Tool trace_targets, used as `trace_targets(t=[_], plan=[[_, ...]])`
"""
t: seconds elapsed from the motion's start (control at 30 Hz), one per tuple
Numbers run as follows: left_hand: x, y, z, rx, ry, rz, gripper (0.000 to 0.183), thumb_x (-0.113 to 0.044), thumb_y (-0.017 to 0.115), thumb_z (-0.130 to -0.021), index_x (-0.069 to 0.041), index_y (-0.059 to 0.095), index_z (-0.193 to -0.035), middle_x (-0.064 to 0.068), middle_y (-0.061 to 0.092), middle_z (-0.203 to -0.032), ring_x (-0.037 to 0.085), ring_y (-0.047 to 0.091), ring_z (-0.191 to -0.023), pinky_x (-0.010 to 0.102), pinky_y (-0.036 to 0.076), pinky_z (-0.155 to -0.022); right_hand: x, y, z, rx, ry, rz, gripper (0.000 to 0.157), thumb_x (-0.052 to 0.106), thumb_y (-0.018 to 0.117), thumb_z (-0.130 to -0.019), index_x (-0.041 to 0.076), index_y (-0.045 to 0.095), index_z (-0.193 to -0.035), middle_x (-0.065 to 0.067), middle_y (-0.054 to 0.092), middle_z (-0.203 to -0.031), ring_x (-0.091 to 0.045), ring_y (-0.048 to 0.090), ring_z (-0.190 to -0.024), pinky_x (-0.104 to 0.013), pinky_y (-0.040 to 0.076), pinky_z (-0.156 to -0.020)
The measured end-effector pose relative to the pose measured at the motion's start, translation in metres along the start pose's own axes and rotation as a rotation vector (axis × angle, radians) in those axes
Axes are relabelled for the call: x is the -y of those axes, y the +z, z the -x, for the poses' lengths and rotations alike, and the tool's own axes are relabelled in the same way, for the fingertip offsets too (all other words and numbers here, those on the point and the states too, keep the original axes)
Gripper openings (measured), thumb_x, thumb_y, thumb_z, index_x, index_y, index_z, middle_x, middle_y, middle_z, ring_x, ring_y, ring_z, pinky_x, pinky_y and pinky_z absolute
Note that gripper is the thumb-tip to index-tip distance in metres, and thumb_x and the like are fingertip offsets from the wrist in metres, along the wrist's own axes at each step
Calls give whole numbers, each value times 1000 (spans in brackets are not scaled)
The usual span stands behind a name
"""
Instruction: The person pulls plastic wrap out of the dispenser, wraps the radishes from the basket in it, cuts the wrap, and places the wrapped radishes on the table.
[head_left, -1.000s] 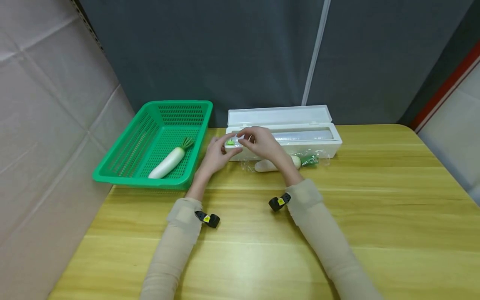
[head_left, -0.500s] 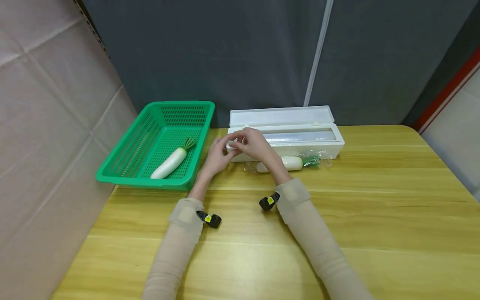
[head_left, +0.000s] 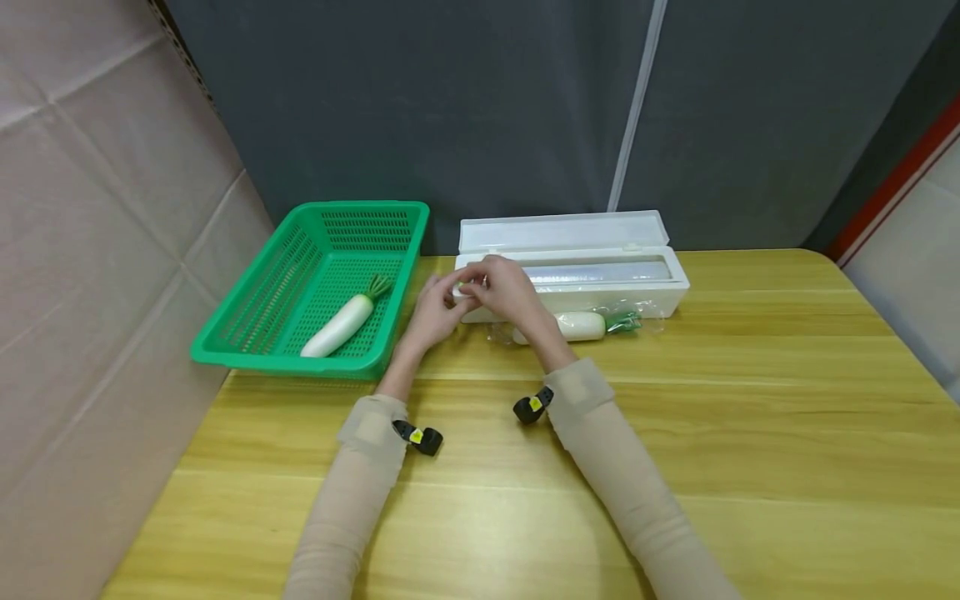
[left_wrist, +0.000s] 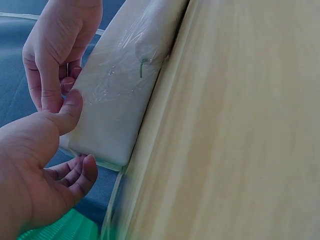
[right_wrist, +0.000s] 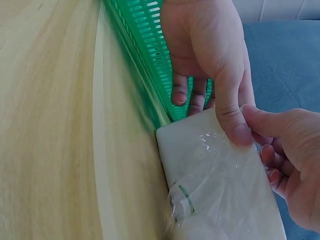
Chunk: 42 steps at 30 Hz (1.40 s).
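A white cling film box (head_left: 645, 301) stands at the table's back with its lid (head_left: 558, 235) raised. Inside lies the film roll (head_left: 607, 272). My left hand (head_left: 433, 317) holds the box's left end, thumb on the front. My right hand (head_left: 506, 287) reaches over that end; its thumb and forefinger pinch a small green slide cutter, mostly hidden, showing as a green edge by the thumb (right_wrist: 260, 120) in the right wrist view. Clear film (left_wrist: 117, 75) hangs over the box's front. A film-wrapped white radish (head_left: 583, 326) lies against the box, partly behind my right wrist.
On the left, a green basket (head_left: 285, 363) holds an unwrapped white radish (head_left: 341, 327) with cut green stems. A dark curtain (head_left: 450, 108) hangs behind the wooden table (head_left: 480, 500), and a pale cloth wall (head_left: 112, 208) borders its left side.
My right hand has moved left and down onto the green cutter at the box's left end, meeting my left hand. The last half second shows almost no movement.
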<state>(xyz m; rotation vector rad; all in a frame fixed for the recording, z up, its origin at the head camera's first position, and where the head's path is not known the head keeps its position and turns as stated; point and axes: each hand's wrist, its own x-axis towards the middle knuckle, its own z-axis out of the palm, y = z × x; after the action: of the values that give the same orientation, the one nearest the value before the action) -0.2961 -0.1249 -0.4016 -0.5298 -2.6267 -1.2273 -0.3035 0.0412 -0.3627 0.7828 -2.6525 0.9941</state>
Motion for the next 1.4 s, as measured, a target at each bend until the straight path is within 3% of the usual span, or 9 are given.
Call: trace_targets(t=[0.27,0.8,1.1,1.4], plan=[[-3,1,-1,8,-24,-12,54,-26,76,-93,-15,58,-143,10,48,-95,26,50,-88,36,42,-78,-2,-2,5,-30,4,1,14,14,72,-96,5,78,-105,-8,64,-87,-20,57,-77,-32,48,-69],[-7,5,-4,-11,-15,-41,47,-26,77,-92,-13,64,-136,7,48,-89,26,54,-85,37,44,-79,-6,-5,7,-56,-12,24,8,7,72,-94,2,78,-95,-10,68,-89,-22,59,-80,-33,51,-73],[-4,1,-2,-39,-16,-39,48,-27,80,-89,-13,66,-133,9,52,-93,26,53,-85,35,44,-77,-3,-4,6,-44,-5,31,8,7,71,-94,2,78,-95,-9,66,-88,-21,58,-77,-31,50,-71],[-8,1,-1,-19,-47,-40,48,-29,78,-90,-15,65,-134,9,57,-104,23,52,-87,33,44,-76,-4,-6,10,-60,4,56,9,4,71,-94,1,79,-99,-10,68,-90,-21,59,-76,-31,49,-68]])
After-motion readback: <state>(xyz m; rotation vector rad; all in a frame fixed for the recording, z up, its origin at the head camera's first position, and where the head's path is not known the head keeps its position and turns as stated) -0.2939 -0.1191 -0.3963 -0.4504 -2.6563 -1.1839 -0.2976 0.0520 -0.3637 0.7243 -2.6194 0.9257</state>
